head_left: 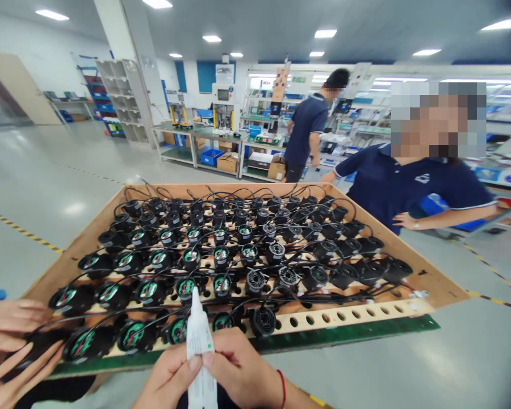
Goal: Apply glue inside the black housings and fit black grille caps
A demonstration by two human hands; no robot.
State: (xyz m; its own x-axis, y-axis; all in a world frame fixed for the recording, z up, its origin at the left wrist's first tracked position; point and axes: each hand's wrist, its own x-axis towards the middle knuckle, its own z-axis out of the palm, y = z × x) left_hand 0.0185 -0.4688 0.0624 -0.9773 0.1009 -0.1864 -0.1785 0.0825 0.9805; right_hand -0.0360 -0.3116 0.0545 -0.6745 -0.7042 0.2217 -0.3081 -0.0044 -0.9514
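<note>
My left hand (167, 376) and my right hand (241, 368) are both closed around a white squeeze tube (201, 335), thumbs side by side on its front. The tube stands nearly upright, its narrow nozzle pointing up and away from me. Behind it, a wooden tray (426, 272) holds rows of round black motor-like units (151, 288) with cables. Many show green circuit boards inside; several have slotted round covers, such as the front unit (264, 321) right of my hands. The nozzle tip overlaps a green-board unit (187, 287) in view; I cannot tell whether they touch.
At the left edge, another person's hands (15, 326) hold a black unit (42, 343) at the tray's corner. One person (409, 182) stands beyond the tray's right side, another (309, 128) farther back. A holed wooden strip (349, 318) runs along the front right. Workbenches (217, 136) stand behind.
</note>
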